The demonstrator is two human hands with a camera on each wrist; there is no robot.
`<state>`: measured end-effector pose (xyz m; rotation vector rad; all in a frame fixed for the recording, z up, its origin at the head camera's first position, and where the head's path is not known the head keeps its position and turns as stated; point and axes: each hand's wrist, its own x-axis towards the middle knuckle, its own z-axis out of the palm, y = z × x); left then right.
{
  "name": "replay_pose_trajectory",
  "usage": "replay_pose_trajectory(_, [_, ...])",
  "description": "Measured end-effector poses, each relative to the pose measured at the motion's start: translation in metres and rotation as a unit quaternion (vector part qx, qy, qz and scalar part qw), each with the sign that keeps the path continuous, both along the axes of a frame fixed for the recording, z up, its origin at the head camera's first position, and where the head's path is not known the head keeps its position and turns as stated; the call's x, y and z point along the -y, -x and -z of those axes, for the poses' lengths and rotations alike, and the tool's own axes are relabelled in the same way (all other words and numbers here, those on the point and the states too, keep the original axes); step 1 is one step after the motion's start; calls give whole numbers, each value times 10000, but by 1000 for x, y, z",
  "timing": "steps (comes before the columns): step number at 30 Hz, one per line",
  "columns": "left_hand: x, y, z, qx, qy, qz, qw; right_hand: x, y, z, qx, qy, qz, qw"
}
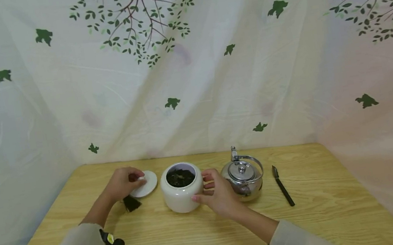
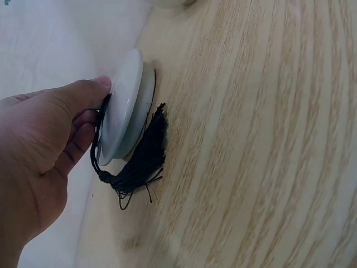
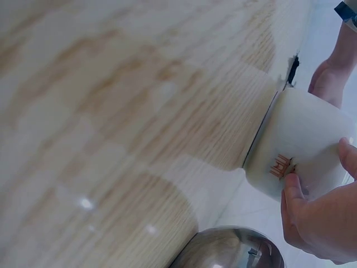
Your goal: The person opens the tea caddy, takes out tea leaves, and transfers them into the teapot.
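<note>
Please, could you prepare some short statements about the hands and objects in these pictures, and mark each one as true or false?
1. The left hand holds the white lid. True.
2. The lid covers the jar. False: it is beside the jar.
3. The right hand touches the jar's side. True.
4. The jar is empty. False: dark leaves are inside.
5. A thin tool lies right of the kettle in the head view. True.
6. There, the kettle stands left of the jar. False: it stands right.

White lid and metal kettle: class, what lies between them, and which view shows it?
The white jar of dark leaves stands between the lid and the kettle, with the right hand at its kettle side; the head view shows this.
</note>
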<state>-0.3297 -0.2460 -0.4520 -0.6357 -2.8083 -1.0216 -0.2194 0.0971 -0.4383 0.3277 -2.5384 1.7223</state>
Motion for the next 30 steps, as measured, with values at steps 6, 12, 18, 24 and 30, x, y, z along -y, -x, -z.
replay_pose_trajectory(6, [6,-3,-1,158,113,157,9997,0,-2,-2,13,-14,6,10000])
replay_pose_trajectory(12, [19,-9,-4,289,191,325,9989,0,-3,-3,60,22,-4,10000])
replay_pose_trajectory(18, [22,-16,-6,319,51,289,9991,-1,-3,-2,24,-6,-3,10000])
replay_pose_trajectory(24, [22,-17,-5,367,2,253,9990,-1,-4,-1,22,-36,-1,10000])
replay_pose_trajectory(30, [21,-17,-5,395,-2,220,9990,-1,-4,-3,23,16,5,10000])
